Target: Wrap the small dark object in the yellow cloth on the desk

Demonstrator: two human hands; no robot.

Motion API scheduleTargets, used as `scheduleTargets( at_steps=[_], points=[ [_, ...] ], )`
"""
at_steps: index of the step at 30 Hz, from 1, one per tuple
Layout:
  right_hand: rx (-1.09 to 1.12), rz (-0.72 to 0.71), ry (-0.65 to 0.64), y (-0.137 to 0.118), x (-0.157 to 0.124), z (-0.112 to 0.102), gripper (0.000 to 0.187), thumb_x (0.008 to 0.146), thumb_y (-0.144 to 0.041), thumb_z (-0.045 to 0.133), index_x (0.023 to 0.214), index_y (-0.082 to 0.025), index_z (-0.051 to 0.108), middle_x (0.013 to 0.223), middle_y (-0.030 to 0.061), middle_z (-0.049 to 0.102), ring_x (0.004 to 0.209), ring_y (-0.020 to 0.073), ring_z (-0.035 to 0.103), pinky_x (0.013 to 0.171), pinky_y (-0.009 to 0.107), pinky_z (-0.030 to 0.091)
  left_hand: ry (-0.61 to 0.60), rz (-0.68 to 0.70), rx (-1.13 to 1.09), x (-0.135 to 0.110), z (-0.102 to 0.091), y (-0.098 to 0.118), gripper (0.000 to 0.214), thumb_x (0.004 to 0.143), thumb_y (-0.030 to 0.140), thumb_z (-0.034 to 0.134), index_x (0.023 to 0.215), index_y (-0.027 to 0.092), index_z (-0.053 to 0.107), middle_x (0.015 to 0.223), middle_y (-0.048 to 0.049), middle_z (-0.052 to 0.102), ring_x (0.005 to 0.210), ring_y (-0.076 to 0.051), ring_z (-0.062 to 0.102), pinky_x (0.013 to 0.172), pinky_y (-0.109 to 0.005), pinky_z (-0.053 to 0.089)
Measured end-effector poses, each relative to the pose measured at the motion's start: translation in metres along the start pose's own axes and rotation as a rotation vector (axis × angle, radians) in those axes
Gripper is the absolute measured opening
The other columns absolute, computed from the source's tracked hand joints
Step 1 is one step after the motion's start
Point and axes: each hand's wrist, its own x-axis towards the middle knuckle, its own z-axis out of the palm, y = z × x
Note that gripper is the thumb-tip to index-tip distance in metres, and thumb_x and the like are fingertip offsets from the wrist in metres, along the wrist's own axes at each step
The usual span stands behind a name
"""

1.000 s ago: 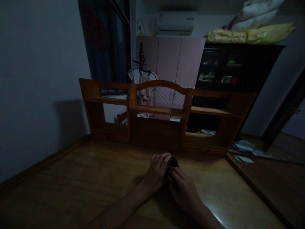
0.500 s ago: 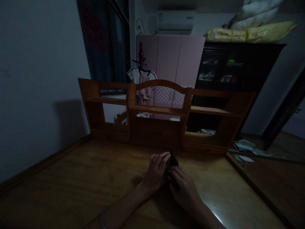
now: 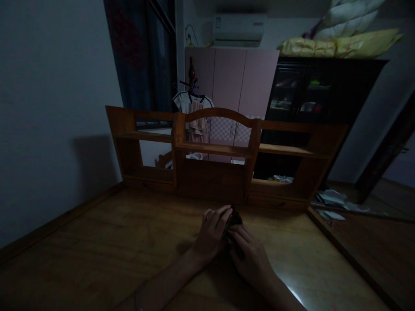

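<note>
A small dark object is held between my two hands, above the wooden tabletop. Its kind cannot be made out in the dim light; its upper end is black and pointed. My left hand is closed on its left side, fingers bent over the edge. On the other side my right hand pinches its lower right part with the fingertips. Much of the object is hidden by my fingers, and both thumbs are hard to see.
A wooden shelf unit with open compartments runs along the table's back. A white wall borders the left side, and a raised wooden edge the right. Beyond stand a pink wardrobe and a dark cabinet.
Almost nothing differs. Both hands keep their hold on the dark object in nearly the same place, with only a very slight shift.
</note>
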Motion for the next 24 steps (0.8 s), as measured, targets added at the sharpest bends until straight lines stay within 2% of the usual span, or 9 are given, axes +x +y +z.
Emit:
scheduleTargets(
  at_steps=[24],
  points=[
    [0.009,-0.007,-0.005,0.0024,0.0005,0.001,0.044,0.078,-0.003,0.048,0.118,-0.021,0.058,0.119,0.0094,0.061,0.112,0.0246,0.055,0.092,0.041,0.051,0.019,0.015,0.041,-0.0006,0.0014,-0.002,0.055,0.089,0.016,0.04,0.144,0.014,0.031,0.141,-0.0158,0.045,0.126,-0.025,0.043,0.106,-0.042,0.024]
  ],
)
